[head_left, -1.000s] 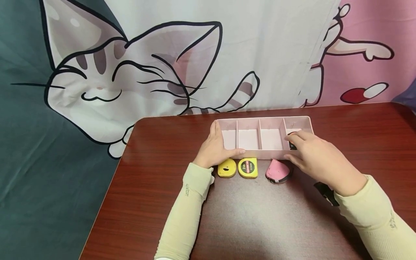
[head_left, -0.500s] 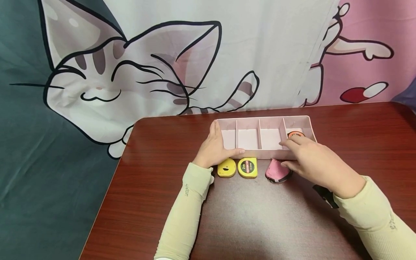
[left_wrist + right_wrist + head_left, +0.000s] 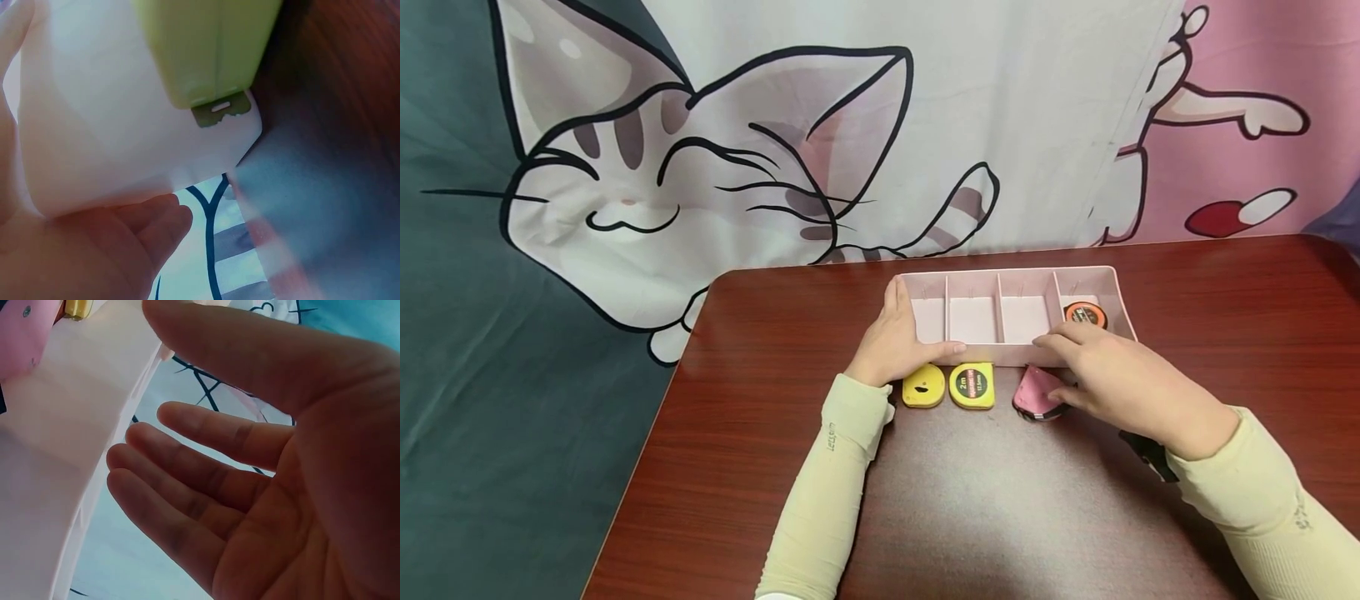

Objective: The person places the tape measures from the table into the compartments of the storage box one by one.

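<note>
My left hand (image 3: pixel 887 346) holds the left end of a pale pink compartment box (image 3: pixel 992 355), thumb along the front wall and fingers against the side. In the left wrist view a yellow tape measure (image 3: pixel 209 53) stands close to the box wall. An orange-and-black tape measure (image 3: pixel 1085 313) lies in the rightmost compartment. Over the box's front right edge is my right hand (image 3: pixel 1120 379), fingers apart and nothing between them in the right wrist view. Its thumb overlaps a pink tape measure (image 3: pixel 1034 392) on the table in the head view.
Two yellow tape measures, a rounded one (image 3: pixel 923 387) and one marked 2m (image 3: pixel 972 387), lie before the box on the brown table (image 3: pixel 745 417). Behind the table's back edge hangs a curtain (image 3: pixel 1045 125) with cartoon cats.
My right hand has let go of the orange-and-black tape measure in the rightmost compartment and drawn back toward the pink one. My left hand stays on the box.
</note>
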A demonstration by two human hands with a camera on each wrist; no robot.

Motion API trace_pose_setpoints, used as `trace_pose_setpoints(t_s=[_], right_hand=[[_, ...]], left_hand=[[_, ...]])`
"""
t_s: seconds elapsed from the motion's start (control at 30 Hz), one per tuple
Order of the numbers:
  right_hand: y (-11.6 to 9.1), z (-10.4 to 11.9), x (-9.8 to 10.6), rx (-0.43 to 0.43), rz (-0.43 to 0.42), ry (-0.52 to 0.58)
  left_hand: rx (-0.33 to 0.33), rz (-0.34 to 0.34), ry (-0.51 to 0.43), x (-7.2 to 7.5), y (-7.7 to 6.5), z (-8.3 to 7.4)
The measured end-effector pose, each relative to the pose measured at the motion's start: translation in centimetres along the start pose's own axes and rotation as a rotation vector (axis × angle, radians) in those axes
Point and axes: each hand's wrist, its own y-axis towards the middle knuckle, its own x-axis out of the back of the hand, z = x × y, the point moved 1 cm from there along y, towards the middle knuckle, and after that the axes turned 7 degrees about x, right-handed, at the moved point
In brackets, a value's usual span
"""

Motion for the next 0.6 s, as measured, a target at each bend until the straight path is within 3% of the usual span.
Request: trace_pose_setpoints(t_s=[0.6], right_hand=[[0.18,0.61,-0.35,-0.035,0.096,0.031]], left_hand=[[-0.005,-0.002,-0.012,0.03,-0.03,-0.08]])
